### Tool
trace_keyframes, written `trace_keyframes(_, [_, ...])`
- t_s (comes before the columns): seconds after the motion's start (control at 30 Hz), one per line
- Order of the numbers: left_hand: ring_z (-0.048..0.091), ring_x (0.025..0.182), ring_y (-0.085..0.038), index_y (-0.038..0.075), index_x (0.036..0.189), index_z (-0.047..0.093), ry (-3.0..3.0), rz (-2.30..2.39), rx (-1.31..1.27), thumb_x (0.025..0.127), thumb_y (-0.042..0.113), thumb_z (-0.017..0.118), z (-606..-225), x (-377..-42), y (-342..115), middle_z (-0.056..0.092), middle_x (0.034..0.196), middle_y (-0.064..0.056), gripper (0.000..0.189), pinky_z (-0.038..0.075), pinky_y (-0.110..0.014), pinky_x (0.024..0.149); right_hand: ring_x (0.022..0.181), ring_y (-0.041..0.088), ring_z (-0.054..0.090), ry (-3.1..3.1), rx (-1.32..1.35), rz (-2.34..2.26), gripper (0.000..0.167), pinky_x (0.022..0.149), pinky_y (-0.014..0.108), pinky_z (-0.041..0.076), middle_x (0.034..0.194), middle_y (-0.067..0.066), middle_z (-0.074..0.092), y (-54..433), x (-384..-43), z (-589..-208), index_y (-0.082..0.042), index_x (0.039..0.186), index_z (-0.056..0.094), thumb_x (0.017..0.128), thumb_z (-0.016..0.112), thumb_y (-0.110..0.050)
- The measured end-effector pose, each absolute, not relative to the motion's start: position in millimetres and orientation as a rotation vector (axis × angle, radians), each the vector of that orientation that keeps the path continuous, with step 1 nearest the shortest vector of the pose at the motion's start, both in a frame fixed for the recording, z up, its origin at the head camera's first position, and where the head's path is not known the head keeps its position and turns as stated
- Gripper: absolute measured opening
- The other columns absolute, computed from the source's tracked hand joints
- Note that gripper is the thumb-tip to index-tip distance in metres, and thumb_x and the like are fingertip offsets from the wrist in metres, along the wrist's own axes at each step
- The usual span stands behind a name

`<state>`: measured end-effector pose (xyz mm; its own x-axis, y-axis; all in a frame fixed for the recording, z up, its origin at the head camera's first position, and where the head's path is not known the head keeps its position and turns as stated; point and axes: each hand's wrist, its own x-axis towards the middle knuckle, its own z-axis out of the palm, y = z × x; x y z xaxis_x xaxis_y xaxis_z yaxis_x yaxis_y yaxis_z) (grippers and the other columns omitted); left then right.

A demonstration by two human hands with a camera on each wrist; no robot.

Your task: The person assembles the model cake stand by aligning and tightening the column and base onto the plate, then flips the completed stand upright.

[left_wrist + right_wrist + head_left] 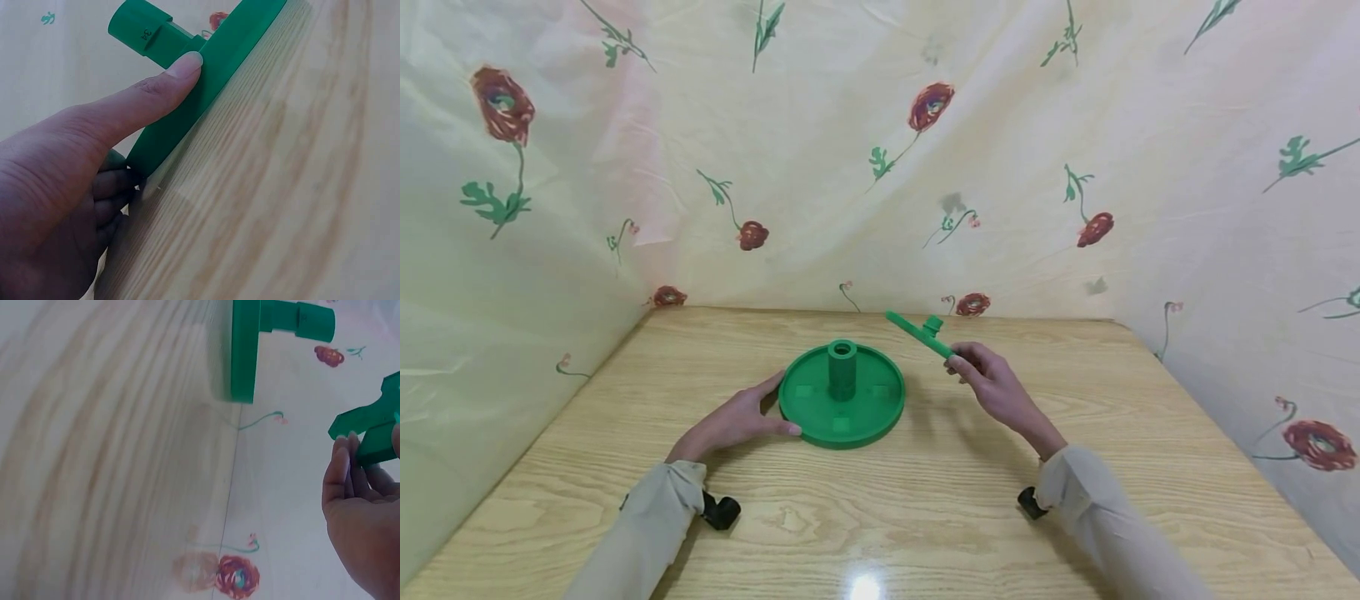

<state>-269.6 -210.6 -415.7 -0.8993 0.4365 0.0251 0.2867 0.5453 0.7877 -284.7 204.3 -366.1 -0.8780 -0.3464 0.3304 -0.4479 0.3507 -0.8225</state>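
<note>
A round green base [812, 417] with a raised rim lies flat on the table, and a hollow green post [842, 375] stands upright at its centre. My left hand [741, 421] holds the base by its left side, thumb at the near rim and fingers round the far side. In the left wrist view the thumb [185, 64] presses the rim, and the post [139, 26] bears a small dark number. My right hand [996, 387] pinches one end of a flat green piece [916, 333], raised and tilted to the right of the base. A short stub [932, 326] sticks up from that piece.
The light wooden table [880, 517] reaches back to a pale cloth [820, 150] printed with red flowers, which also hangs along both sides. Small black devices [721, 512] are worn at both wrists.
</note>
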Motion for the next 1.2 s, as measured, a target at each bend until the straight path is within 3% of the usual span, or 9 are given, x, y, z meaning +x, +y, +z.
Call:
trace_keyframes(0.17, [0.017,0.155,-0.038,0.009,0.167,0.017,2.586,1.301,0.625,0.088,0.042,0.083,-416,-269,-210,0.023,0.168,-0.017,0.108,0.02,-0.062,0.12,0.1,0.026,0.065,-2.43,0.81,1.724,0.031,0.087,0.038,0.055,0.111,0.03,0.063,193,-285,-366,0.014,0.127,0.054,0.113,0.045,-0.012])
trace_keyframes(0.4, [0.018,0.154,-0.038,0.009,0.167,0.017,2.591,1.295,0.613,0.087,0.045,0.084,-416,-269,-210,0.023,0.168,-0.017,0.11,0.022,-0.061,0.12,0.093,0.017,0.065,-2.33,0.806,1.866,0.04,0.085,0.032,0.056,0.103,0.023,0.064,179,-281,-364,0.013,0.12,0.059,0.115,0.037,-0.021])
trace_keyframes(0.53, [0.019,0.154,-0.038,0.009,0.167,0.017,2.6,1.288,0.61,0.087,0.045,0.084,-416,-269,-210,0.024,0.168,-0.017,0.11,0.022,-0.061,0.12,0.085,0.015,0.063,-2.264,0.744,1.897,0.046,0.079,0.028,0.055,0.095,0.019,0.063,170,-280,-362,0.012,0.109,0.061,0.116,0.035,-0.025])
trace_keyframes(0.73, [0.019,0.154,-0.038,0.011,0.167,0.017,2.607,1.278,0.605,0.087,0.046,0.084,-416,-270,-210,0.024,0.168,-0.017,0.11,0.022,-0.062,0.119,0.074,0.016,0.055,-2.24,0.708,1.768,0.04,0.068,0.029,0.05,0.082,0.014,0.058,160,-282,-360,0.008,0.099,0.058,0.116,0.035,-0.021])
trace_keyframes(0.97, [0.019,0.154,-0.038,0.01,0.167,0.017,2.617,1.26,0.576,0.086,0.047,0.084,-417,-270,-211,0.024,0.168,-0.018,0.112,0.023,-0.061,0.12,0.067,0.016,0.051,-2.191,0.75,1.704,0.032,0.061,0.027,0.046,0.076,0.015,0.055,152,-282,-360,0.008,0.126,0.061,0.114,0.039,-0.012])
trace_keyframes(1.2, [0.019,0.154,-0.038,0.008,0.166,0.017,2.615,1.266,0.576,0.085,0.047,0.085,-419,-271,-211,0.023,0.168,-0.018,0.113,0.022,-0.06,0.12,0.066,0.013,0.053,-2.08,0.79,1.933,0.032,0.06,0.023,0.046,0.075,0.011,0.057,145,-283,-360,0.005,0.134,0.058,0.113,0.045,-0.015])
